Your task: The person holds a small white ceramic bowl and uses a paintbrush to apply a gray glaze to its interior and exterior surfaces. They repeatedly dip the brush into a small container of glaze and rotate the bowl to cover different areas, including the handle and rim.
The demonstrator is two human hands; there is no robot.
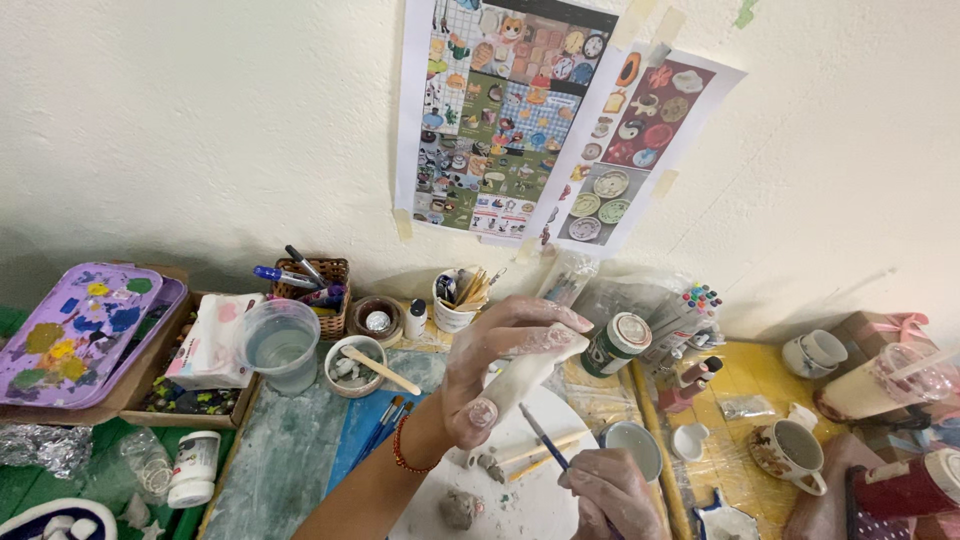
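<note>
Head view: at lower centre the left hand is gripping a pale, elongated clay piece, thumb and fingers closing around it above the white round board. Just below to the right, the right hand is pinching a thin blue-handled brush, its tip pointing up toward the clay.

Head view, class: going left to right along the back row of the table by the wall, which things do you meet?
Purple paint palette → clear plastic cup → woven basket of pens → white pot of sticks and brushes → dark bottle with a white lid → set of coloured markers → white mug.
</note>
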